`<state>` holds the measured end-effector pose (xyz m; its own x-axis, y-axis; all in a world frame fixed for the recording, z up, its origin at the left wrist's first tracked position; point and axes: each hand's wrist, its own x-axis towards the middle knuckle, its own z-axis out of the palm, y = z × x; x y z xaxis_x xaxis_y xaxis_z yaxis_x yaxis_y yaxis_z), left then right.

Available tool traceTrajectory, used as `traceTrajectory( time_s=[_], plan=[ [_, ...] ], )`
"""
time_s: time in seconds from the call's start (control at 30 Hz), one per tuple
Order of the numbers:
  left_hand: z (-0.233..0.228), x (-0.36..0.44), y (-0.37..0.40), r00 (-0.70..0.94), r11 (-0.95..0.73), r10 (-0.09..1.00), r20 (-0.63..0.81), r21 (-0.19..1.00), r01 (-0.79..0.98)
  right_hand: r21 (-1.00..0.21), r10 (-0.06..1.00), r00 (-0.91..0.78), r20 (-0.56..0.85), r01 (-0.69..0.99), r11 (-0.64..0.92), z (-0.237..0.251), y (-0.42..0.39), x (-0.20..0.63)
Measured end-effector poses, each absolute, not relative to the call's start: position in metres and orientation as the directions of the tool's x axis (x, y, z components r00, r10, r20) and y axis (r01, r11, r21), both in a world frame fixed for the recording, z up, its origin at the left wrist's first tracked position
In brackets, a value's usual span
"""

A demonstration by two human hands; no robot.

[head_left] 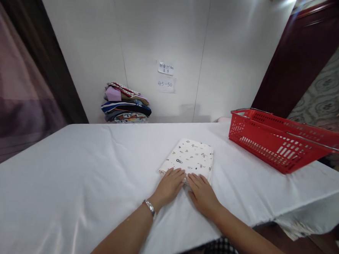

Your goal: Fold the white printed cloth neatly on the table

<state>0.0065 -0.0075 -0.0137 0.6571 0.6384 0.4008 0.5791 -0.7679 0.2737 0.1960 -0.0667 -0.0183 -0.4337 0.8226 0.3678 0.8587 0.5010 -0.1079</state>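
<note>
A folded white cloth (192, 156) with small scattered prints lies on the white-covered table in front of me. Its near left edge shows a rounded fold. My left hand (169, 186), with a silver bracelet on the wrist, rests on the near left edge of the cloth, fingers stretched out and close together. Beside it, my right hand (203, 194) lies on the near edge towards the right, fingers extended flat and thumb apart. Both hands touch the cloth, and their fingertips point inward to each other with a small gap between them.
A red plastic basket (272, 141) with metal handles stands on the right of the table (77, 167). A stack of folded clothes (126, 105) sits at the back left against the white wall. Paper labels (166, 79) hang on that wall. A pinkish curtain (14, 83) is at far left.
</note>
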Motion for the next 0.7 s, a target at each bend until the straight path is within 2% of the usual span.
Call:
traceTrajectory(
  time_s=[0.2, 0.3, 0.43, 0.5, 0.57, 0.63, 0.7],
  plan=[
    [-0.014, -0.005, 0.013, 0.423, -0.566, 0.818, 0.391, 0.415, 0.712, -0.121, 0.840, -0.414, 0.350, 0.870, 0.479, -0.023, -0.066, 0.197],
    [-0.017, -0.009, 0.018, 0.382, -0.545, 0.828, 0.410, 0.431, 0.719, -0.176, 0.856, -0.416, 0.308, 0.859, 0.481, -0.015, -0.070, 0.198],
    [-0.017, -0.009, 0.016, 0.387, -0.557, 0.808, 0.445, 0.362, 0.747, -0.345, 0.856, -0.404, 0.323, 0.792, 0.504, -0.002, -0.064, 0.211],
    [-0.016, -0.005, 0.011, 0.418, -0.582, 0.781, 0.464, 0.298, 0.757, -0.445, 0.871, -0.287, 0.399, 0.770, 0.457, -0.001, -0.050, 0.226],
    [-0.014, 0.000, 0.004, 0.492, -0.642, 0.728, 0.478, 0.224, 0.733, -0.547, 0.883, -0.081, 0.462, 0.758, 0.355, -0.002, -0.028, 0.246],
    [-0.014, 0.007, -0.004, 0.581, -0.716, 0.656, 0.482, 0.154, 0.681, -0.665, 0.891, 0.143, 0.431, 0.717, 0.207, -0.006, -0.002, 0.268],
    [-0.016, 0.013, -0.011, 0.645, -0.770, 0.591, 0.484, 0.103, 0.629, -0.741, 0.895, 0.318, 0.314, 0.671, 0.022, -0.009, 0.023, 0.288]
  ],
)
